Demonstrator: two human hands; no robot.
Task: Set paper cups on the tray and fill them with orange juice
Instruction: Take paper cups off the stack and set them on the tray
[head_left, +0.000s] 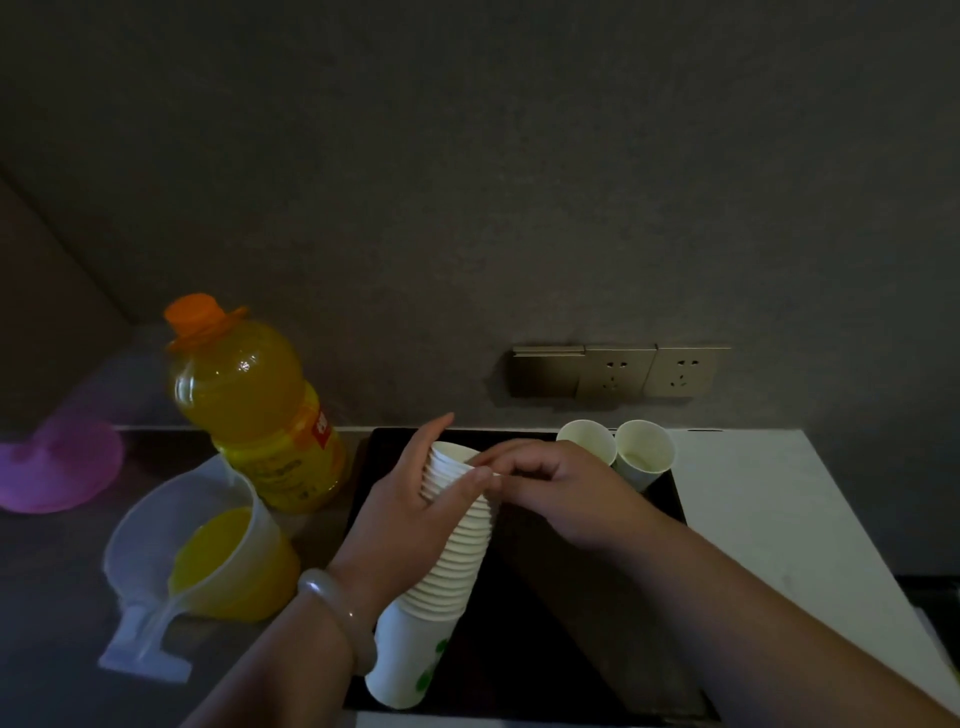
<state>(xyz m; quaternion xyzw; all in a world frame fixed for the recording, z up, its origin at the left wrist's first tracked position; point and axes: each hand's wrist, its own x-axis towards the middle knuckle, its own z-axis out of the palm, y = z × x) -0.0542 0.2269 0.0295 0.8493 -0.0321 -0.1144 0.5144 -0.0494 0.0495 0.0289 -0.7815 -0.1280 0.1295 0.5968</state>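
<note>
Dim light falls on a dark grey wall (467, 156), plain but for a brass-toned socket strip (621, 371) low on the right. Below it runs a counter (52, 597), dark on the left, with a white slab (769, 509) on the right. A black tray (519, 649) lies between the two, its far edge close to the wall.

Two empty cups (587, 441) stand side by side, mouths up, at the tray's far right corner. The left hand (405, 509), a pale bracelet (337, 613) on its wrist, wraps its fingers round the upper part of a tilted stack (452, 561) of nested cups. The stack's base hangs low over the tray's near edge; whether it touches the tray I cannot tell. The right hand (561, 488) pinches the rim of the top cup between thumb and fingertips.

Just left of the tray stands a capped juice bottle (254, 410). Nearer the person, a clear jug (208, 551) holds some juice. A purple bowl (57, 467), blurred, sits at the far left.
</note>
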